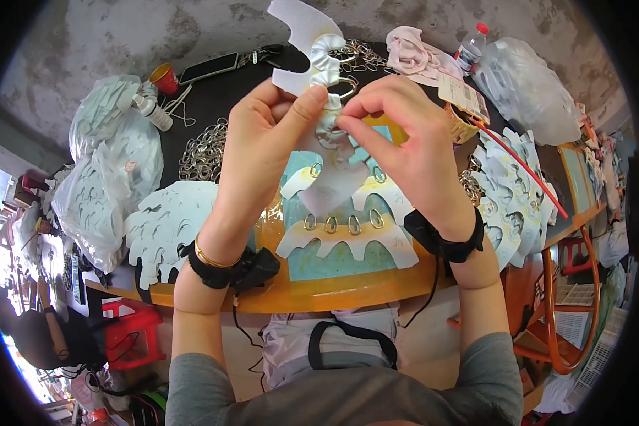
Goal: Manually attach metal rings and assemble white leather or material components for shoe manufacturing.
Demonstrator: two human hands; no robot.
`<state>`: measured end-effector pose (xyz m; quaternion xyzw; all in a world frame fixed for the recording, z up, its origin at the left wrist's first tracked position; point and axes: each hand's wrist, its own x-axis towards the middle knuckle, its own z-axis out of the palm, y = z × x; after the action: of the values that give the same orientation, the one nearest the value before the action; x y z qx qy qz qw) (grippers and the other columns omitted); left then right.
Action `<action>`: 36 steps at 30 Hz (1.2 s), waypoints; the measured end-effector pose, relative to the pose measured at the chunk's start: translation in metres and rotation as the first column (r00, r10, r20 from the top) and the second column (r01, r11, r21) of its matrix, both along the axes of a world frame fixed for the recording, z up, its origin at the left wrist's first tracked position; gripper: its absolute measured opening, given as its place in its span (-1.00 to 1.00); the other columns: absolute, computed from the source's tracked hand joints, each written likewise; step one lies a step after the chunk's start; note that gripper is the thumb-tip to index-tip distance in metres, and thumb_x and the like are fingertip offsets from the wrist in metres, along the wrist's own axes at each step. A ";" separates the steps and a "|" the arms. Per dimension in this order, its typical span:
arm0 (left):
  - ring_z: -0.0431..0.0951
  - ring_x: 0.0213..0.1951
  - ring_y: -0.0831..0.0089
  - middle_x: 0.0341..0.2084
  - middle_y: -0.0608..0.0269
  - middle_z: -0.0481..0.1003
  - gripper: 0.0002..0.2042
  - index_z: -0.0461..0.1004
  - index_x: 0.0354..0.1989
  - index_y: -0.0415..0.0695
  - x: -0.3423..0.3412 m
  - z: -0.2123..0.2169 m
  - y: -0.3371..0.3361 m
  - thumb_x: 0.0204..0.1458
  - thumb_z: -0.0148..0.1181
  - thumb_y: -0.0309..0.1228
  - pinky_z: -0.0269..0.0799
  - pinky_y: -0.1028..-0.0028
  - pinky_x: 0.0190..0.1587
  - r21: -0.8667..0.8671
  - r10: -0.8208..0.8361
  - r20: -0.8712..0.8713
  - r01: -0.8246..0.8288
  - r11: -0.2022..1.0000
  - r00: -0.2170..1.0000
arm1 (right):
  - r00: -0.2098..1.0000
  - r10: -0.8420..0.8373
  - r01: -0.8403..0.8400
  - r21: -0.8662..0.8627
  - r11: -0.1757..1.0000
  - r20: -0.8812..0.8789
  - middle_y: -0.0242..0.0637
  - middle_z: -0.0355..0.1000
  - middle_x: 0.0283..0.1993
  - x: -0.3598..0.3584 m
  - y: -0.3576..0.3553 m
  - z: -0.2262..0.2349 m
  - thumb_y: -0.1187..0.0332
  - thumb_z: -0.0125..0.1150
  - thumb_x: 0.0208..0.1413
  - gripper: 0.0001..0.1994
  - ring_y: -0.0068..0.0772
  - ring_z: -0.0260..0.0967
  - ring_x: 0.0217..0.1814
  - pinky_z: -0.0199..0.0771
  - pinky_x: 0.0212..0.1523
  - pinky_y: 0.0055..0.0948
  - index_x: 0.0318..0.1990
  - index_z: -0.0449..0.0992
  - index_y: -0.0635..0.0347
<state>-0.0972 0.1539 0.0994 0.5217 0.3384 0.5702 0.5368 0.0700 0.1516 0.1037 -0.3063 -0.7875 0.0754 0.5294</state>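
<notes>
I see a red cup [164, 77] and a phone [208, 67] at the far edge of the tabletop [319, 295], a plastic bottle [470, 47] at its far right corner, and metal rings [203, 150] heaped near the left side.

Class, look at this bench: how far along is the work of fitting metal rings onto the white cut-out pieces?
Done: a white scalloped piece on the table carries four metal rings. In hand: the left hand and right hand pinch a white cut-out piece at a ring. Left: a pile of loose metal rings and stacks of white pieces beside it; whether those stacks are ringed is unclear.
</notes>
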 end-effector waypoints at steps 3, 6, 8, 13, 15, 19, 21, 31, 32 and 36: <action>0.49 -0.42 0.66 -0.48 0.23 0.53 -0.82 0.43 -0.37 -0.29 0.004 0.006 -0.006 0.02 0.18 -0.39 0.37 0.69 -0.38 0.097 0.097 0.016 -0.098 0.990 0.995 | 0.999 -0.043 0.042 -0.069 0.997 -0.012 -0.30 0.37 -0.48 0.001 -0.003 0.001 0.43 0.31 -0.21 -0.86 -0.29 0.30 -0.38 0.27 -0.37 -0.40 -0.49 0.48 0.24; 0.48 -0.48 0.70 -0.56 0.26 0.53 -0.84 0.40 -0.51 -0.27 0.006 0.007 -0.011 -0.04 0.24 -0.46 0.37 0.71 -0.41 0.236 0.194 -0.083 -0.170 0.957 0.978 | 0.998 -0.046 0.042 -0.092 0.995 -0.041 -0.32 0.36 -0.51 -0.002 -0.004 -0.002 0.42 0.33 -0.23 -0.86 -0.30 0.30 -0.41 0.25 -0.40 -0.40 -0.53 0.48 0.25; 0.48 -0.49 0.70 -0.57 0.26 0.53 -0.84 0.41 -0.53 -0.27 0.009 0.002 -0.012 -0.04 0.24 -0.47 0.37 0.71 -0.43 0.309 0.247 -0.119 -0.201 0.930 0.962 | 0.998 -0.066 0.065 -0.078 0.995 -0.012 -0.34 0.35 -0.52 -0.002 -0.005 -0.002 0.42 0.33 -0.24 -0.86 -0.32 0.29 -0.42 0.24 -0.40 -0.41 -0.54 0.48 0.24; 0.48 -0.50 0.70 -0.58 0.27 0.53 -0.83 0.41 -0.56 -0.28 0.015 0.002 -0.016 -0.05 0.24 -0.48 0.38 0.70 -0.44 0.467 0.376 -0.168 -0.262 0.844 0.911 | 0.972 -0.222 0.202 0.208 0.957 0.074 -0.40 0.32 -0.55 -0.005 -0.010 -0.004 0.42 0.34 -0.29 -0.87 -0.38 0.26 -0.46 0.20 -0.39 -0.40 -0.56 0.48 0.20; 0.48 -0.50 0.70 -0.57 0.27 0.53 -0.84 0.41 -0.55 -0.28 0.015 0.000 -0.016 -0.05 0.24 -0.48 0.39 0.69 -0.44 0.434 0.348 -0.153 -0.254 0.865 0.925 | 0.965 -0.248 0.213 0.302 0.929 0.082 -0.43 0.29 -0.55 -0.005 -0.008 -0.006 0.44 0.34 -0.32 -0.87 -0.39 0.24 -0.48 0.19 -0.38 -0.39 -0.58 0.47 0.17; 0.49 -0.46 0.68 -0.53 0.24 0.54 -0.85 0.42 -0.49 -0.28 0.012 0.001 -0.015 -0.03 0.23 -0.46 0.39 0.68 -0.38 0.348 0.302 -0.173 -0.228 0.909 0.938 | 0.961 -0.262 0.219 0.333 0.917 0.088 -0.42 0.28 -0.53 -0.004 -0.008 -0.006 0.46 0.34 -0.31 -0.86 -0.36 0.24 -0.46 0.20 -0.37 -0.39 -0.58 0.45 0.17; 0.48 -0.43 0.69 -0.51 0.24 0.53 -0.84 0.42 -0.46 -0.27 0.010 0.012 -0.017 -0.05 0.25 -0.45 0.38 0.68 -0.35 0.260 0.222 -0.177 -0.172 0.950 0.959 | 0.974 -0.217 0.186 0.315 0.931 0.065 -0.40 0.29 -0.51 -0.003 -0.006 -0.005 0.48 0.33 -0.31 -0.85 -0.33 0.26 -0.44 0.23 -0.35 -0.38 -0.56 0.44 0.18; 0.49 -0.31 0.60 -0.33 0.20 0.51 -0.76 0.40 -0.29 -0.26 -0.006 0.010 -0.007 -0.15 0.29 -0.53 0.40 0.62 -0.24 0.199 0.058 -0.401 0.025 0.980 0.914 | 0.999 -0.052 0.052 0.036 0.998 -0.003 -0.21 0.31 -0.38 -0.008 -0.003 -0.010 0.54 0.20 -0.11 -0.85 -0.18 0.28 -0.33 0.30 -0.35 -0.35 -0.39 0.35 0.26; 0.47 -0.31 0.62 -0.38 0.23 0.49 -0.77 0.38 -0.32 -0.27 -0.003 0.012 -0.010 -0.14 0.28 -0.53 0.40 0.64 -0.26 0.147 0.021 -0.320 0.027 0.989 0.947 | 1.000 -0.021 0.021 -0.010 1.000 -0.011 -0.23 0.31 -0.40 -0.007 -0.003 -0.007 0.54 0.18 -0.08 -0.86 -0.25 0.29 -0.37 0.29 -0.38 -0.41 -0.40 0.31 0.28; 0.47 -0.29 0.64 -0.40 0.24 0.47 -0.81 0.35 -0.32 -0.28 -0.001 0.015 -0.015 -0.09 0.22 -0.55 0.41 0.66 -0.26 0.194 0.071 -0.342 -0.004 0.981 0.937 | 0.989 0.038 -0.062 -0.170 0.983 -0.141 -0.27 0.31 -0.43 -0.007 -0.006 -0.002 0.54 0.18 -0.05 -0.86 -0.38 0.29 -0.42 0.28 -0.40 -0.47 -0.42 0.30 0.29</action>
<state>-0.0977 0.1388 0.1147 0.6563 0.3817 0.5092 0.4054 0.0630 0.1456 0.1014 -0.3257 -0.7472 0.1780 0.5513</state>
